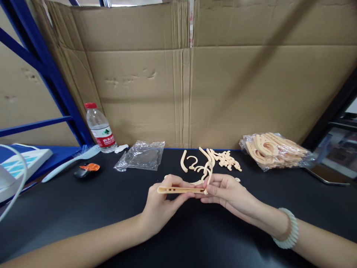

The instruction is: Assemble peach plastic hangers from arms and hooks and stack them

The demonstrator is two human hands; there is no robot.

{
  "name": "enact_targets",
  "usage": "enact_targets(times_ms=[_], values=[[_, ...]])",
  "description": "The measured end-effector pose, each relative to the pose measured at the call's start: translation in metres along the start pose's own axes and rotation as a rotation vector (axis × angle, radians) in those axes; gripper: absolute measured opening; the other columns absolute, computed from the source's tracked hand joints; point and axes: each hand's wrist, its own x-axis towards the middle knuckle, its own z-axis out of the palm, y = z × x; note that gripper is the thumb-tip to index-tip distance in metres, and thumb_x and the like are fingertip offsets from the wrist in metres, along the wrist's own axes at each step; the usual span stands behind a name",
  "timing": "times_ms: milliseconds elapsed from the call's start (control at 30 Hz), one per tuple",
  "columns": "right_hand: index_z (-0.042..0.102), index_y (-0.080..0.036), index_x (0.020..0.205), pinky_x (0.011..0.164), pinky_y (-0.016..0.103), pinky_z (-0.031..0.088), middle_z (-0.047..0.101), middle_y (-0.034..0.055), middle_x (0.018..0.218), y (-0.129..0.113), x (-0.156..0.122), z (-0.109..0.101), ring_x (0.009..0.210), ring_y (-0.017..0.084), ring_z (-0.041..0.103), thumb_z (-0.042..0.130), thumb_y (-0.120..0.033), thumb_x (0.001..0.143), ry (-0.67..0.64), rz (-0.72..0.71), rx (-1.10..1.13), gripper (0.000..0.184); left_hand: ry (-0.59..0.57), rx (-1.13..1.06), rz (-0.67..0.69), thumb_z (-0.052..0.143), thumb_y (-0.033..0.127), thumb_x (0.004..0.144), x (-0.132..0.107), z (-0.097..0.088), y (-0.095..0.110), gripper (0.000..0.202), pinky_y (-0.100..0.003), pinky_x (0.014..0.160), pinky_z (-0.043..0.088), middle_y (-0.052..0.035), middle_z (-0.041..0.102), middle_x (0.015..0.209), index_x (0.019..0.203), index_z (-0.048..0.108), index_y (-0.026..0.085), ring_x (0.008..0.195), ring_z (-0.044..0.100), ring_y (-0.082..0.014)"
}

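Note:
My left hand [163, 203] is closed round a flat cream plastic bar [178, 190] with small slots, held level above the black table [111, 208]. At the bar's right end my right hand [225, 191] pinches it together with a curved cream piece [209, 169] that rises from the fingers. Just behind my hands lie several loose cream hooks and curved parts [220, 159] on the table. A pale bead bracelet [288, 229] sits on my right wrist.
A clear bag of cream parts [275, 150] lies at the back right, an empty clear bag [142, 155] at the back centre. A water bottle [99, 128], pale blue brush [74, 160] and black-orange item [86, 169] sit left. A cardboard wall [195, 82] stands behind.

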Motion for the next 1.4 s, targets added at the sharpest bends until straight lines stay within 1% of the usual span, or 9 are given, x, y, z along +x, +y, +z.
enact_targets(times_ms=[333,467,567,700,900,1000,1133,1233,1400], values=[[0.067,-0.014,0.082,0.076,0.029,0.056,0.070,0.0060,0.082,-0.002,-0.001,0.000,0.082,0.018,0.069,0.080,-0.032,0.073,0.004,0.018,-0.048,0.024,-0.049,0.064,0.084,0.074,0.025,0.078,-0.001,0.001,0.004,0.008,-0.027,0.063,0.058,0.0009,0.078,0.081,0.082,0.067,0.026,0.069,0.073,-0.0192],[0.065,-0.013,0.078,0.071,0.030,0.056,0.070,0.0063,0.080,0.000,-0.001,0.004,0.074,0.017,0.069,0.081,-0.038,0.071,0.055,-0.042,-0.106,0.030,0.008,0.093,0.189,0.075,0.019,0.078,-0.002,0.003,0.007,0.012,-0.022,0.059,0.056,0.0010,0.077,0.079,0.086,0.066,0.023,0.064,0.072,-0.0157],[0.061,-0.014,0.074,0.066,0.028,0.055,0.071,0.0065,0.079,0.003,-0.001,0.009,0.067,0.016,0.068,0.081,-0.039,0.070,0.076,-0.106,-0.134,0.033,-0.001,0.080,0.219,0.072,0.015,0.079,-0.003,0.005,0.010,0.013,-0.020,0.065,0.056,0.0008,0.076,0.080,0.088,0.067,0.022,0.069,0.072,-0.0143],[0.057,-0.016,0.072,0.062,0.026,0.053,0.070,0.0039,0.075,0.006,-0.002,0.014,0.062,0.014,0.067,0.079,-0.036,0.073,0.100,-0.191,-0.129,0.031,0.053,0.029,0.046,0.073,0.018,0.077,-0.004,0.008,0.015,0.009,-0.020,0.063,0.056,-0.0002,0.073,0.078,0.081,0.065,0.020,0.069,0.071,-0.0149],[0.061,-0.017,0.077,0.064,0.025,0.051,0.067,0.0043,0.085,0.004,-0.005,0.015,0.070,0.013,0.063,0.071,-0.033,0.082,0.083,-0.305,-0.246,0.020,0.072,-0.384,-0.379,0.072,0.027,0.079,0.004,0.012,0.023,0.023,-0.023,0.062,0.058,0.0028,0.069,0.072,0.085,0.051,0.020,0.065,0.070,-0.0146],[0.061,-0.017,0.073,0.054,0.021,0.047,0.062,0.0019,0.081,0.006,-0.005,0.016,0.064,0.010,0.056,0.072,-0.032,0.081,0.137,-0.378,-0.365,0.020,0.057,-0.479,-0.451,0.073,0.030,0.078,0.010,0.012,0.024,0.025,-0.022,0.060,0.057,0.0040,0.065,0.070,0.084,0.051,0.019,0.063,0.068,-0.0130],[0.061,-0.017,0.077,0.041,0.019,0.042,0.060,0.0000,0.071,0.012,-0.003,0.019,0.052,0.009,0.051,0.072,-0.039,0.079,0.124,-0.296,-0.305,0.025,-0.063,-0.551,-0.522,0.079,0.029,0.072,0.013,0.012,0.025,0.028,-0.022,0.063,0.056,0.0004,0.067,0.076,0.084,0.057,0.017,0.071,0.067,-0.0145],[0.064,-0.017,0.082,0.046,0.023,0.050,0.064,0.0026,0.073,0.009,0.000,0.016,0.063,0.015,0.061,0.076,-0.039,0.075,0.072,-0.264,-0.298,0.026,-0.151,-0.587,-0.586,0.080,0.030,0.070,0.011,0.013,0.024,0.026,-0.023,0.067,0.055,-0.0036,0.070,0.075,0.083,0.065,0.013,0.071,0.067,-0.0145],[0.068,-0.018,0.101,0.063,0.032,0.054,0.067,0.0035,0.076,-0.024,0.020,-0.024,0.059,0.014,0.061,0.059,-0.039,0.089,0.178,-0.440,-0.658,0.026,-0.056,-0.649,-0.722,0.082,0.028,0.068,0.010,0.014,0.019,0.026,-0.022,0.073,0.054,-0.0047,0.073,0.078,0.086,0.073,0.012,0.073,0.068,-0.0133]])
